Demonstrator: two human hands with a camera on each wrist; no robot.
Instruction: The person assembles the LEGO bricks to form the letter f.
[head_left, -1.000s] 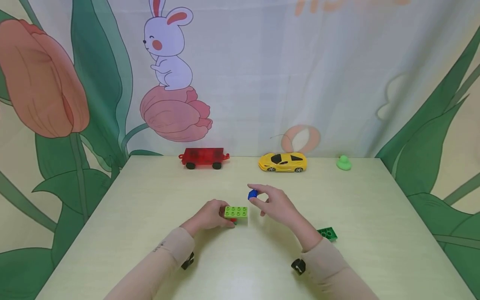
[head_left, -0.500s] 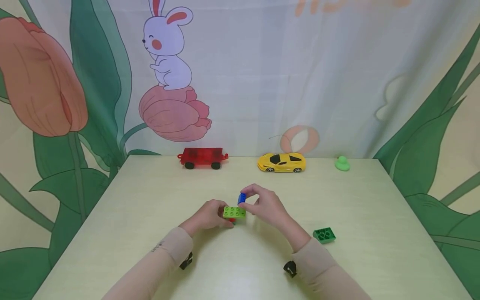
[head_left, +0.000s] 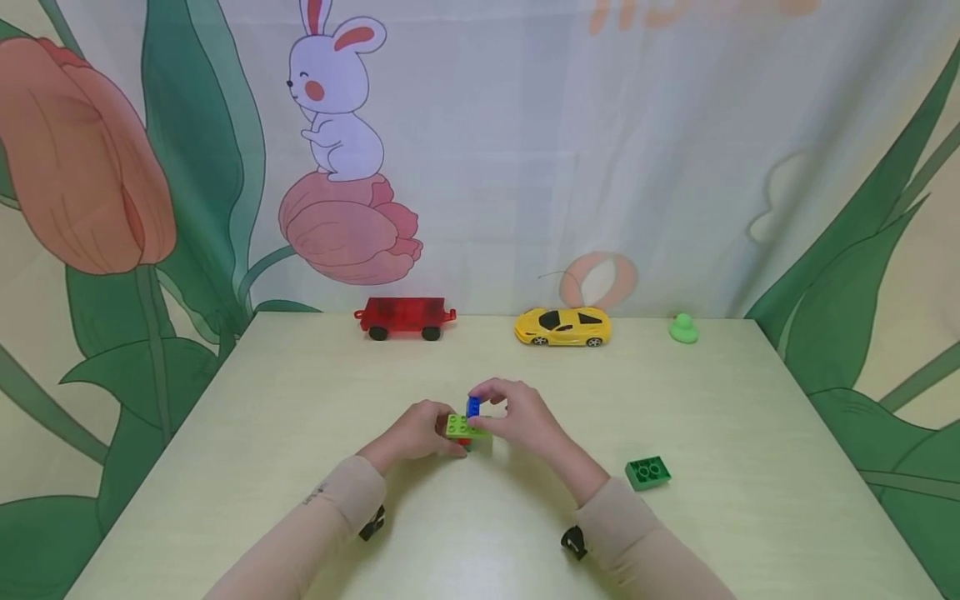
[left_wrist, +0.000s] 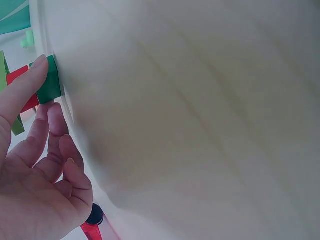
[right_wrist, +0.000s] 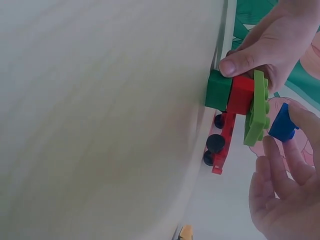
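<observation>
Head view gives me both hands out over the table (head_left: 315, 392), near each other but apart. The left hand (head_left: 420, 429) grips a small stack of toy bricks from its own side. From the right wrist I can read the stack: green brick (right_wrist: 218, 90) at the bottom, down by the tabletop, red brick (right_wrist: 240, 95) on that, and a lime plate (right_wrist: 257, 111) on top, which juts out past the red one toward the right hand (head_left: 521, 414). The left thumb (right_wrist: 245, 61) lies across the green brick; the fingers opposite are mostly hidden there.

The right hand pinches a blue brick (head_left: 473, 407) between thumb and fingers. From above, it looks to be right on the plate; from the right wrist, a narrow gap shows between the two, with the blue brick facing the overhanging part.

Over beside the right forearm (head_left: 581, 467), a loose green block (head_left: 648, 472) lies with its hollow side up. Along the far edge stand a red wagon (head_left: 405, 315), a yellow car (head_left: 562, 327) and, toward the right corner, a lime duck (head_left: 683, 329). Behind them hangs a curtain (head_left: 480, 167) printed with a rabbit (head_left: 333, 100) and big tulips (head_left: 86, 158).
</observation>
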